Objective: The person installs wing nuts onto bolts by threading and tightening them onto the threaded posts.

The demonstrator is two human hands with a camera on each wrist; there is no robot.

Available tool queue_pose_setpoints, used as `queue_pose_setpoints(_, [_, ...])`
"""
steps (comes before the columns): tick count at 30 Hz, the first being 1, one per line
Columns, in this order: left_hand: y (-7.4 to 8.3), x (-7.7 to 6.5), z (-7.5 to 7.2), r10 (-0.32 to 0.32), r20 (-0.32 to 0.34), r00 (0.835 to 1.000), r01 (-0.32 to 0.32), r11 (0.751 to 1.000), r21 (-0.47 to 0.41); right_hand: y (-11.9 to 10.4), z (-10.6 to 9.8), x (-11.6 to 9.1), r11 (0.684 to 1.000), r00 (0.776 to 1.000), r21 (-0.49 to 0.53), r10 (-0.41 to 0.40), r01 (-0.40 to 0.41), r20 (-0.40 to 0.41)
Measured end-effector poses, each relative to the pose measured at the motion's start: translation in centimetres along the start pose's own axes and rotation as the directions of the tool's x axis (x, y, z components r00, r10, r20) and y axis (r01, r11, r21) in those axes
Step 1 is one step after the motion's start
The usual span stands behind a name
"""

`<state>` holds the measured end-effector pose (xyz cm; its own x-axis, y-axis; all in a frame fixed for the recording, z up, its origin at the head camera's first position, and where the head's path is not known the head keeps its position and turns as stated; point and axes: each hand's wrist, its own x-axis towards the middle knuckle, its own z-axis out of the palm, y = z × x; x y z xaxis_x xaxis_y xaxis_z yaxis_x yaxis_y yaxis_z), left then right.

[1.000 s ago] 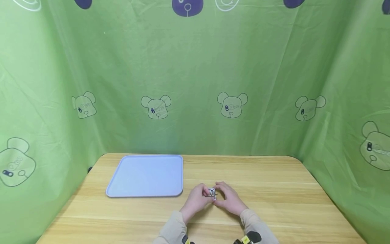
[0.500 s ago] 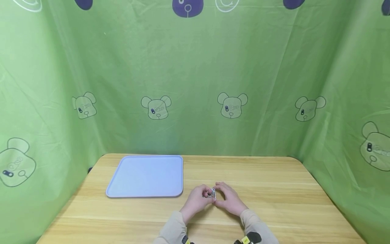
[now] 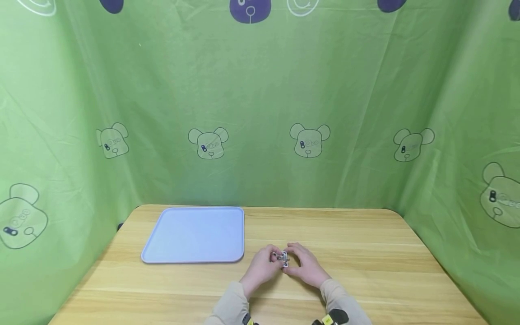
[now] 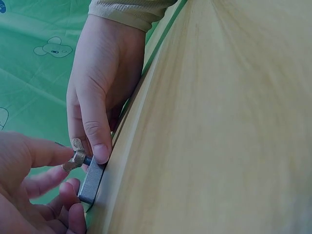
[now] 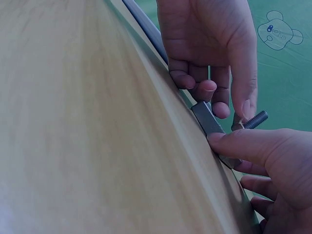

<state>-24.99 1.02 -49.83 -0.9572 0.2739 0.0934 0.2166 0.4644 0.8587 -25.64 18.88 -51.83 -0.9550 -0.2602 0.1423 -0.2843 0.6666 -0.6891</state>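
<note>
In the head view both hands meet over a small metal block (image 3: 285,258) on the wooden table. Close up in the left wrist view, the grey block (image 4: 92,180) carries a threaded bolt, and a brass-coloured wing nut (image 4: 75,158) sits on it. My left hand (image 3: 262,267) pinches the wing nut between thumb and finger. From the other side my right hand (image 3: 306,265) holds the block, its thumb on the near side. The dark bolt's threaded end (image 5: 256,119) sticks up past the left fingertips in the right wrist view. Fingers hide part of the block.
A pale blue rectangular tray (image 3: 195,234) lies at the table's back left, left of the hands. Green curtains (image 3: 260,176) with bear prints hang behind the table (image 3: 365,253) and along both its sides.
My left thumb and fingers have shifted around the wing nut, covering it more half a second ago and showing more of it now. My right hand stays in place on the block.
</note>
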Motion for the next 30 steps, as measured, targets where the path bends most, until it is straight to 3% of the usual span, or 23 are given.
queue_pose_setpoints(5, [0.18,-0.21,-0.08,-0.025,-0.011,1.0,0.025,0.999,-0.04,0.01,0.0,0.03,1.0,1.0,-0.002,0.007,-0.007,0.002])
queue_pose_setpoints(12, [0.18,-0.15,-0.1,-0.008,-0.005,1.0,0.008,1.0,-0.016,-0.08,-0.14,-0.02,1.0,1.0,-0.004,-0.008,0.008,-0.003])
queue_pose_setpoints(20, [0.34,-0.19,-0.18,0.003,0.017,1.0,-0.002,0.999,-0.051,0.17,-0.05,-0.03,0.999,0.999,-0.023,-0.034,0.034,-0.01])
queue_pose_setpoints(30, [0.2,-0.04,-0.1,0.019,0.004,1.0,-0.019,1.0,0.011,0.2,0.09,0.05,1.0,1.0,-0.009,-0.013,0.013,-0.004])
